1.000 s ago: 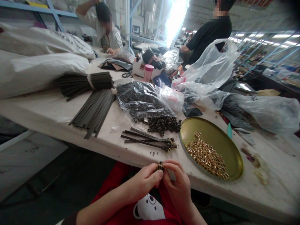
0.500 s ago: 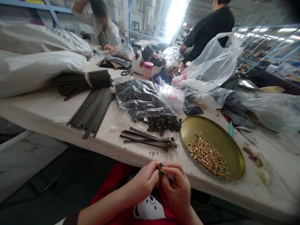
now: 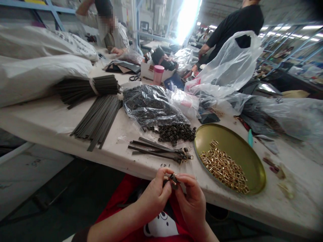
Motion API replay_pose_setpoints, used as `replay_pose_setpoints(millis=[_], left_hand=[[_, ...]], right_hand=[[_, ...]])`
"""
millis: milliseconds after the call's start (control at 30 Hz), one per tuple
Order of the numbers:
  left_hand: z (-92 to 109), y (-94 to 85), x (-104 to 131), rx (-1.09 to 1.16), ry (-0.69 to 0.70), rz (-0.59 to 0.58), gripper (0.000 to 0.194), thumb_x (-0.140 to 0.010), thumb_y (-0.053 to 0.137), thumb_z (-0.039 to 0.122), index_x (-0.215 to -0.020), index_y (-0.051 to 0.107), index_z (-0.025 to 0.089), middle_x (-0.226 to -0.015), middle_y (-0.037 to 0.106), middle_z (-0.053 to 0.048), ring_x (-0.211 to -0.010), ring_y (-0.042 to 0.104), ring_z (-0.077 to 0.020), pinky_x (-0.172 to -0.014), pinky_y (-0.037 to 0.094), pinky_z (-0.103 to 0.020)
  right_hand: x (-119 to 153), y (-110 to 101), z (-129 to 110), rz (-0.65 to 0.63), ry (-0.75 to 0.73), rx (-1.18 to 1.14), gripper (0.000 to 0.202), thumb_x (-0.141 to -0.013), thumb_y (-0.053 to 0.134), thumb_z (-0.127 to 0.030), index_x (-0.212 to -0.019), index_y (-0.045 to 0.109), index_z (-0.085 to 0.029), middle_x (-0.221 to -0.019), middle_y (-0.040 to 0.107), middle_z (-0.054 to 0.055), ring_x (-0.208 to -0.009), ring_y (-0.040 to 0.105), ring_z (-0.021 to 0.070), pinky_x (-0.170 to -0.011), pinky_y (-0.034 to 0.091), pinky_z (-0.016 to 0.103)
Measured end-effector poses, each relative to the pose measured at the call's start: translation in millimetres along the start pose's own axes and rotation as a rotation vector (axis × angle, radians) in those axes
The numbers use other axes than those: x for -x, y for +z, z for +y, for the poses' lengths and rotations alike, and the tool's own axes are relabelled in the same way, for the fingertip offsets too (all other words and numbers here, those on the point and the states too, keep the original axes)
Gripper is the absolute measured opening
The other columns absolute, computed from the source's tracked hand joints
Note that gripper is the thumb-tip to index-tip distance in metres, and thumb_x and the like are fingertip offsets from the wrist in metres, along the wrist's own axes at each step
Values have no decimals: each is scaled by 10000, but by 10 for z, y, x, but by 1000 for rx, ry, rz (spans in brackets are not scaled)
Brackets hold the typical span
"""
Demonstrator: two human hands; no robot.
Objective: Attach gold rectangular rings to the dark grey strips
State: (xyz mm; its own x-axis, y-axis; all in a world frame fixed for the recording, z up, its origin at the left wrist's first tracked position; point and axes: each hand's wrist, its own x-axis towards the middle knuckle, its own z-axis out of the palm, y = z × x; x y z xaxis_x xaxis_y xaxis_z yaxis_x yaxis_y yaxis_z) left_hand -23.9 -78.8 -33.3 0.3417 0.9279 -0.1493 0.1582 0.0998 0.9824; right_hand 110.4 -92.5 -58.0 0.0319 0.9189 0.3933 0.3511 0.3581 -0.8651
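In front of my lap, my left hand point(image 3: 158, 189) and my right hand point(image 3: 193, 198) meet, their fingers pinching a dark strap with a gold buckle point(image 3: 173, 180). Much of this strap is hidden behind the fingers. Just beyond, on the table, lie several dark straps with gold buckles at their right ends point(image 3: 158, 149). A round gold tray point(image 3: 239, 143) to the right holds a heap of small gold buckles point(image 3: 224, 169). Small black loops point(image 3: 176, 133) spill from a clear plastic bag point(image 3: 153, 104).
Loose dark strips point(image 3: 98, 119) and a tied bundle point(image 3: 103, 84) are on the left, near white sacks point(image 3: 45, 67). A pink-lidded jar point(image 3: 158, 74), a clear bag point(image 3: 227, 67) and a teal-handled tool point(image 3: 250, 138) stand or lie farther off. Two people work behind the table.
My fingers have shifted on the strap, and the left index finger is raised a little higher. The person in black has moved right in the view.
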Motion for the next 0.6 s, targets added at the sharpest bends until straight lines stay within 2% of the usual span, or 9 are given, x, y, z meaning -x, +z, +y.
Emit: replay_pose_setpoints(millis=[200,300,433,600], left_hand=[[17,9,-20,51,1,-41,115,-875,328,236,-969,374,189,-614,413,65,-559,422,-91,-555,355,-204],[44,4,-17,61,-26,-42,145,-870,337,234,-999,378,181,-625,427,62,-563,427,-95,-554,360,-206],[91,-24,-15,-15,-35,-7,158,-846,378,213,-989,425,165,-723,523,22,-652,493,-117,-637,390,-232],[118,-51,-40,-126,-37,7,128,-832,380,189,-928,460,163,-801,571,-13,-734,534,-140,-684,399,-239]], right_hand=[[-36,-41,-41,-20,-149,113,299,-769,504,-36,-982,524,-246,-916,589,37,-874,584,168,-748,512,319],[-39,-31,-56,-13,-111,116,247,-768,518,-63,-947,532,-233,-886,577,32,-846,584,169,-740,503,318],[-17,-11,-50,-7,-37,125,191,-776,512,-86,-903,541,-225,-896,547,38,-841,570,172,-721,491,309],[0,-14,-46,-21,-67,191,192,-779,514,-91,-906,538,-233,-912,542,42,-846,556,175,-707,486,299]])
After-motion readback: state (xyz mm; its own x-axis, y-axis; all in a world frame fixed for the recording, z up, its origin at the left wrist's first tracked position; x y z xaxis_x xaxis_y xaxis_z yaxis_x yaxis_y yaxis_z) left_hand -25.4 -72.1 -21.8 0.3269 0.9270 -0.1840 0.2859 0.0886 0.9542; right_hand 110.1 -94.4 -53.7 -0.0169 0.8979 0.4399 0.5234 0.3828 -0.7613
